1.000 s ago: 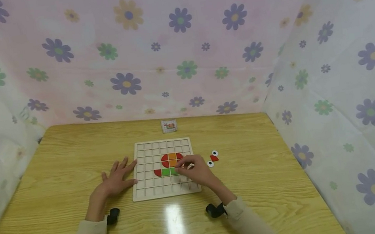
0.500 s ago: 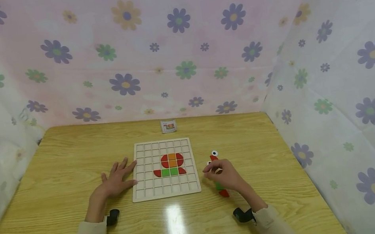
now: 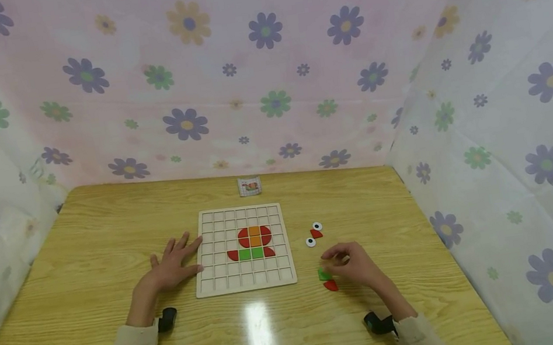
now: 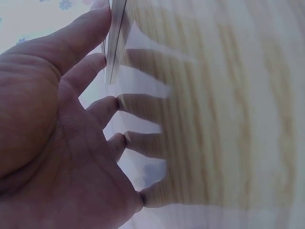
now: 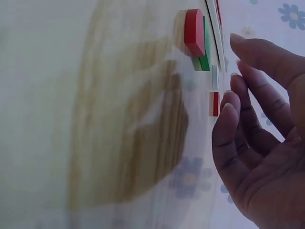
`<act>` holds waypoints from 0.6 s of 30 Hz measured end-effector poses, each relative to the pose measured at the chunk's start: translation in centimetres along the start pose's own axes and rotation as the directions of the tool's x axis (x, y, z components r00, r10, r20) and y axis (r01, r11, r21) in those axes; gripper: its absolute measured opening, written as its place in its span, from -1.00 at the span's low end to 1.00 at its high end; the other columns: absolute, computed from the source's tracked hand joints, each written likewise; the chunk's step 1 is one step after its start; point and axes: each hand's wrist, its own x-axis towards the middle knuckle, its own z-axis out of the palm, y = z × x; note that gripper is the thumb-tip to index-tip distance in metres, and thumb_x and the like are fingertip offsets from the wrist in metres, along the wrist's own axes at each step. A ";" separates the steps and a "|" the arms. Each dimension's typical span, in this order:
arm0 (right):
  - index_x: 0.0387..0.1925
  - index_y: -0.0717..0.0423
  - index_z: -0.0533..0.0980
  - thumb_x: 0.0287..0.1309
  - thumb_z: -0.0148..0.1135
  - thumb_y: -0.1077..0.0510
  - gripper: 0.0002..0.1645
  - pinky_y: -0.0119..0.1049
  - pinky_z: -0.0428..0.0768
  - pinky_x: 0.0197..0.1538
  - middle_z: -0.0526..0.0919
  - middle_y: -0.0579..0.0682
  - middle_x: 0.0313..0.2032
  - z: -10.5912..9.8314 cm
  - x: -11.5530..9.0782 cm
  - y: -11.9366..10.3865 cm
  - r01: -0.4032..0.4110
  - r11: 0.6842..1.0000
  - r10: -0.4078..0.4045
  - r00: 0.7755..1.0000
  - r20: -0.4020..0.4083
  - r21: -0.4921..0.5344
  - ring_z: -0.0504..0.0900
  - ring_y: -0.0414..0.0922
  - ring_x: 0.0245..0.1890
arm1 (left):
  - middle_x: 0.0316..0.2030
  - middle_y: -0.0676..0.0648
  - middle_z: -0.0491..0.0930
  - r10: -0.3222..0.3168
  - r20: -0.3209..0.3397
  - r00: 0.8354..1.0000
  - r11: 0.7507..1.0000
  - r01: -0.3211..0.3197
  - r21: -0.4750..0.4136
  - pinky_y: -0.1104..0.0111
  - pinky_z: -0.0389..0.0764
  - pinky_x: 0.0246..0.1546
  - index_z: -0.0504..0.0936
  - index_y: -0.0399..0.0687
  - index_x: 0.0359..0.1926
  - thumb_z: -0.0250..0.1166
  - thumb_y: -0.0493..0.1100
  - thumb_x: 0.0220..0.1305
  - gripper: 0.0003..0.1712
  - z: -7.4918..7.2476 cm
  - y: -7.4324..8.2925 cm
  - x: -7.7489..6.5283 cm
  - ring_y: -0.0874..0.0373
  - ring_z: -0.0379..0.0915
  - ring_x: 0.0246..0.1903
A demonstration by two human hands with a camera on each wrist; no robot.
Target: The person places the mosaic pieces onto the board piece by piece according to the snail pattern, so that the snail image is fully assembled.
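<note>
A pale wooden grid board (image 3: 246,288) lies mid-table, with red, orange and green pieces set in its squares. My left hand (image 3: 169,269) rests spread at its left side; in the left wrist view the thumb and a finger touch the board's edge (image 4: 114,47). To the right of the board, my right hand (image 3: 354,263) hovers beside a loose green square (image 3: 324,275) and a red rounded piece (image 3: 330,286). In the right wrist view its fingers are loosely bent and apart, holding nothing, with the red piece (image 5: 194,33) just beyond.
Farther back lie two eye discs (image 3: 317,226) and another red piece (image 3: 316,233). A small picture card (image 3: 249,186) lies behind the board near the table's far edge. Flowered curtains (image 3: 274,102) enclose the wooden table on three sides.
My right hand has left the board and moved right to the loose pieces. A red piece now shows at the right end of the green row. My left hand stays put.
</note>
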 end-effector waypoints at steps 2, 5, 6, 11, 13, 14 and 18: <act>-0.12 0.26 0.71 0.16 0.49 0.23 -0.74 -0.37 0.61 -0.24 0.76 0.17 -0.17 -0.1 -0.3 -0.2 -0.032 0.999 0.032 0.999 0.027 -0.015 0.62 -0.13 -0.32 | 0.57 -0.42 -0.20 -0.003 -0.002 1.000 1.000 0.003 0.005 -0.62 -0.47 0.16 0.15 -0.13 0.57 0.27 0.04 0.44 -0.16 0.0 0.0 0.0 -0.56 -0.47 0.50; -0.10 0.29 0.70 0.15 0.48 0.26 -0.72 -0.39 0.57 -0.29 0.74 0.18 -0.21 -0.2 -0.7 -0.6 -0.042 0.999 0.044 0.997 0.066 -0.023 0.57 -0.15 -0.36 | 0.58 -0.41 -0.20 -0.006 -0.006 1.000 1.000 0.006 0.007 -0.62 -0.48 0.16 0.15 -0.13 0.57 0.27 0.02 0.44 -0.16 0.0 0.1 0.1 -0.55 -0.47 0.50; -0.10 0.29 0.70 0.16 0.48 0.26 -0.73 -0.40 0.56 -0.30 0.74 0.17 -0.22 -0.2 -0.8 -0.6 -0.042 0.999 0.044 0.996 0.075 -0.026 0.55 -0.16 -0.37 | 0.58 -0.41 -0.20 -0.008 -0.008 1.000 1.000 0.008 0.010 -0.62 -0.48 0.17 0.15 -0.13 0.58 0.27 0.02 0.44 -0.16 0.0 0.1 0.1 -0.54 -0.47 0.50; -0.10 0.25 0.72 0.15 0.49 0.23 -0.72 -0.40 0.54 -0.31 0.75 0.13 -0.20 0.0 -0.8 0.4 -0.022 1.000 0.023 0.997 0.073 -0.019 0.52 -0.20 -0.38 | 0.58 -0.41 -0.19 -0.006 -0.005 1.000 1.000 0.006 0.010 -0.62 -0.46 0.16 0.15 -0.13 0.57 0.27 0.04 0.44 -0.15 -0.1 0.1 0.0 -0.54 -0.46 0.50; -0.10 0.23 0.73 0.14 0.50 0.22 -0.73 -0.41 0.53 -0.31 0.75 0.12 -0.19 0.1 -0.8 0.4 -0.024 0.999 0.025 0.997 0.066 -0.026 0.52 -0.22 -0.38 | 0.58 -0.40 -0.19 -0.006 -0.004 1.000 1.000 0.006 0.010 -0.62 -0.47 0.17 0.15 -0.12 0.58 0.27 0.04 0.44 -0.15 -0.1 0.0 -0.1 -0.54 -0.46 0.50; -0.11 0.22 0.73 0.14 0.51 0.22 -0.73 -0.41 0.53 -0.31 0.75 0.10 -0.20 0.1 -0.9 0.4 -0.024 0.999 0.026 0.998 0.064 -0.030 0.51 -0.22 -0.38 | 0.58 -0.41 -0.19 -0.005 -0.003 1.000 1.000 0.005 0.009 -0.62 -0.47 0.16 0.15 -0.12 0.58 0.28 0.04 0.44 -0.15 -0.1 0.0 0.0 -0.54 -0.46 0.50; -0.14 0.17 0.74 0.13 0.52 0.20 -0.76 -0.41 0.52 -0.33 0.74 0.03 -0.25 0.3 -0.9 0.6 -0.021 0.998 0.024 0.998 0.053 -0.054 0.49 -0.26 -0.41 | 0.58 -0.41 -0.20 -0.002 -0.002 1.000 1.000 0.002 0.007 -0.62 -0.48 0.17 0.15 -0.12 0.58 0.27 0.03 0.44 -0.16 -0.1 -0.2 0.0 -0.54 -0.47 0.50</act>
